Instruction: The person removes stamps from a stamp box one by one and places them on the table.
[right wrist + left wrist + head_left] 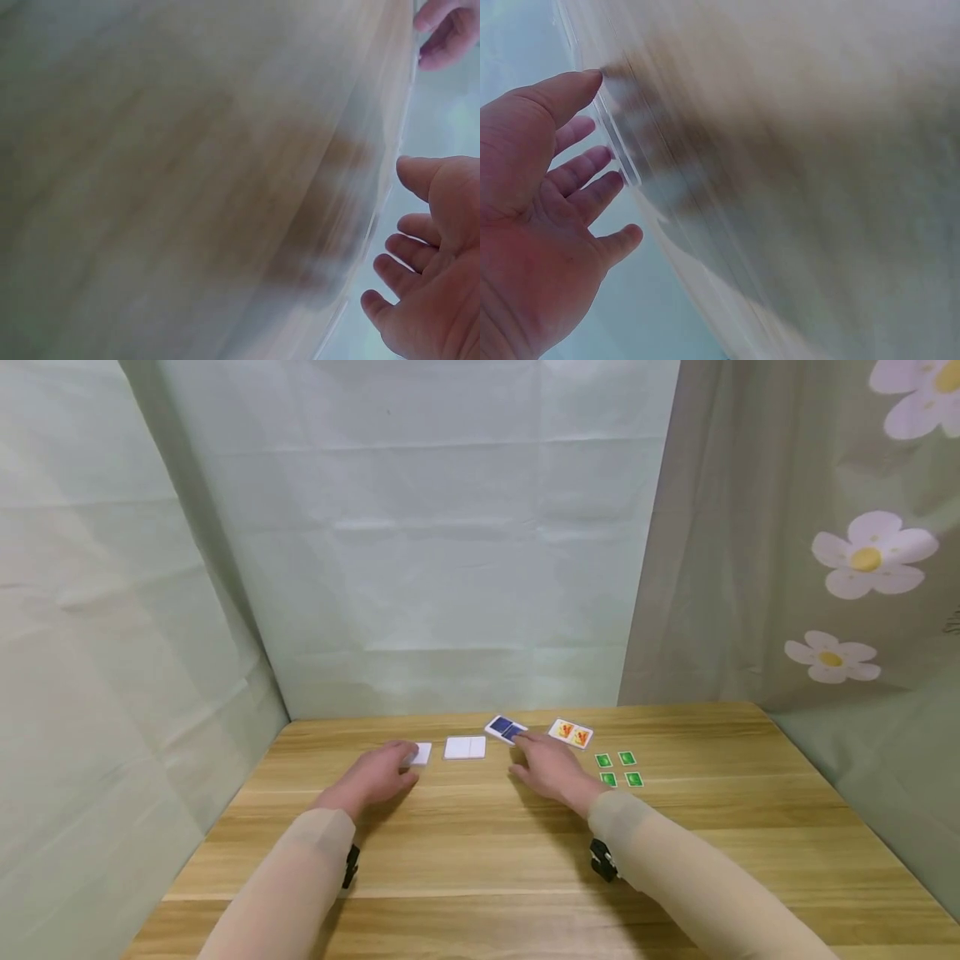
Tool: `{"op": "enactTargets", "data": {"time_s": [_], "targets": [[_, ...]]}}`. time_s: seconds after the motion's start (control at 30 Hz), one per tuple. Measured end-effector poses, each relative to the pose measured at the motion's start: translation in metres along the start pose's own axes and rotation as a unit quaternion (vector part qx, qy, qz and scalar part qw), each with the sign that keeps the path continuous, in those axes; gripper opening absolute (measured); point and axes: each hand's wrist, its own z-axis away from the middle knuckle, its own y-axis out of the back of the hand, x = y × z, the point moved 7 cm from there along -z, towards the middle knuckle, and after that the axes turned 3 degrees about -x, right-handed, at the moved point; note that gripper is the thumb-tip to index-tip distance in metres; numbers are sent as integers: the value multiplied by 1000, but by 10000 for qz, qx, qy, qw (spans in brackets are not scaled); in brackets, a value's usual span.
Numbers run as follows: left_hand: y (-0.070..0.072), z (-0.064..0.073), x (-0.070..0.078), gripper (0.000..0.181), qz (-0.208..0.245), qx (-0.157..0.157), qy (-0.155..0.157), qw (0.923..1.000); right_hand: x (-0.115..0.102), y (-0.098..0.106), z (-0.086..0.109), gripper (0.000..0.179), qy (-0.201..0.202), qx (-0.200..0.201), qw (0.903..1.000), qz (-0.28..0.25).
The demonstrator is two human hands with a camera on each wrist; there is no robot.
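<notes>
My left hand (381,770) lies at a white card or stack of cards (423,754), its fingers over the left side. In the left wrist view the fingertips (611,180) meet the edge of a flat, clear-white piece (626,157), with the thumb apart from the other fingers. My right hand (553,764) reaches over the table with fingers extended, fingertips at the near right end of a dark blue two-panel card (502,724). Whether they touch it cannot be told. Between the hands lies a white two-panel card (465,747).
A white card with two orange pictures (570,733) lies beyond the right hand. Several small green square tiles (627,758) sit to its right on the wooden table (480,860). A pale curtain (450,568) hangs behind, with a flowered curtain (750,527) at right.
</notes>
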Motion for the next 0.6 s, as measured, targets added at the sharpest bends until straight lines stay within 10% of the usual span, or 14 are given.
{"op": "enactTargets", "data": {"time_s": [0.6], "targets": [[2,-2,10,57,132,16,5,9999,1,-13,-1,60,-37,-282,9994,196]]}}
